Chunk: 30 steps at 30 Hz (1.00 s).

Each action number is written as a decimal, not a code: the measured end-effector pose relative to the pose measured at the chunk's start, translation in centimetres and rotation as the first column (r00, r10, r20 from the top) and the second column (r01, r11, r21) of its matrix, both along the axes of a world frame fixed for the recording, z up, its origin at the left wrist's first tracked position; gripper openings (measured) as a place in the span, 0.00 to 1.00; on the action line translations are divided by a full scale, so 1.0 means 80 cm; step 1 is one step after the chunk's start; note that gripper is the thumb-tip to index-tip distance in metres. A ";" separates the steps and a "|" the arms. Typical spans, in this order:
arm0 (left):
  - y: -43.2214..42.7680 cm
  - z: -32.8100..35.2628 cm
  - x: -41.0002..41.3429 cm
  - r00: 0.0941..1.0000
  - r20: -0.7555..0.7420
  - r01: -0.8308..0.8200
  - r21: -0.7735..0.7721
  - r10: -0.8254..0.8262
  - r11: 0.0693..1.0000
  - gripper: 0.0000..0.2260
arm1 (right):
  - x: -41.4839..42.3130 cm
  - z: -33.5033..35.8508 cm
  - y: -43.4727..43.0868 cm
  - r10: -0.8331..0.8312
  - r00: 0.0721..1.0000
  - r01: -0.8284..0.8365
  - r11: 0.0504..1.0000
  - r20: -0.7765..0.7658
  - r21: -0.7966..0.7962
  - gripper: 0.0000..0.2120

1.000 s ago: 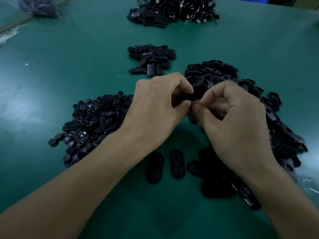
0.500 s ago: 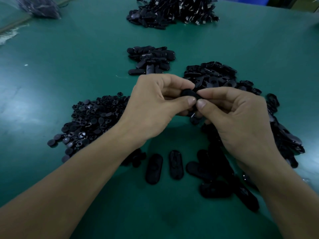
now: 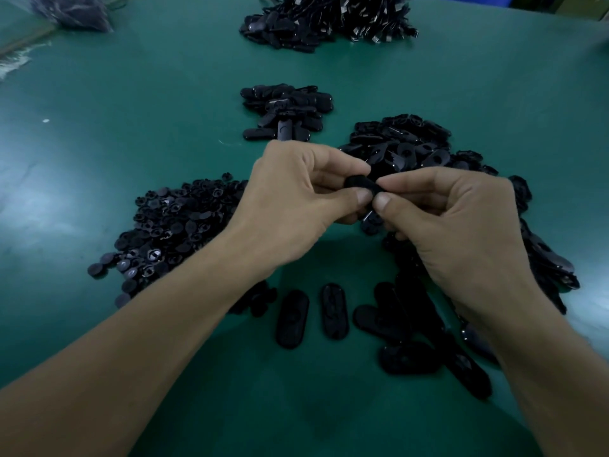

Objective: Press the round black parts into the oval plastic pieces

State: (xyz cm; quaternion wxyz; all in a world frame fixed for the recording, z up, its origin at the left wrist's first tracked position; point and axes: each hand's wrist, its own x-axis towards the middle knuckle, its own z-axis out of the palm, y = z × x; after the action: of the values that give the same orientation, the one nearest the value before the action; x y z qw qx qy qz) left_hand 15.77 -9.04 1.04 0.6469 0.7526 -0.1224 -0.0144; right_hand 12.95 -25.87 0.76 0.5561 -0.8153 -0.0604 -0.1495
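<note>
Both hands meet above the green table (image 3: 164,94) and hold one black oval plastic piece (image 3: 361,183) between them. My left hand (image 3: 296,199) pinches its left end with thumb and fingers. My right hand (image 3: 454,225) pinches its right end, thumb tip beside the left thumb. Whether a round part sits in the piece is hidden by the fingers. A heap of round black parts (image 3: 171,225) lies left of my left wrist. A long heap of oval pieces (image 3: 405,146) runs behind and under my right hand.
Loose oval pieces (image 3: 293,318) lie in a row near the front, below the hands. A small pile of ovals (image 3: 286,110) sits further back at centre. A large pile of black parts with metal ends (image 3: 329,21) is at the far edge. A dark bag (image 3: 72,11) lies far left.
The hands have risen slightly off the right heap and drawn the oval piece up between them; the thumbs now pinch it side by side.
</note>
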 end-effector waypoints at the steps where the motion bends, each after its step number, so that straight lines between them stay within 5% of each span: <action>1: 0.000 -0.001 0.000 1.000 0.005 -0.003 0.009 0.003 1.000 0.09 | 0.000 -0.001 0.001 -0.011 1.000 0.011 1.000 0.006 -0.007 0.07; 20: -0.002 0.003 -0.004 0.968 0.222 -0.171 0.253 0.114 0.952 0.08 | -0.002 -0.005 0.001 0.002 0.998 -0.001 1.000 0.058 -0.028 0.10; 30: 0.018 0.012 0.043 0.948 0.080 -0.318 0.160 0.308 0.935 0.07 | -0.011 -0.009 0.011 -0.119 0.967 0.176 0.953 0.226 -0.248 0.07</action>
State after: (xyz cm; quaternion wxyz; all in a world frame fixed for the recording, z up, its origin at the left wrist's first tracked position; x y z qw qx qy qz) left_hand 19.22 -7.59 2.02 0.5702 0.8154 -0.0168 0.0986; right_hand 12.09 -25.00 0.07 0.4194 -0.8646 -0.0765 -0.2659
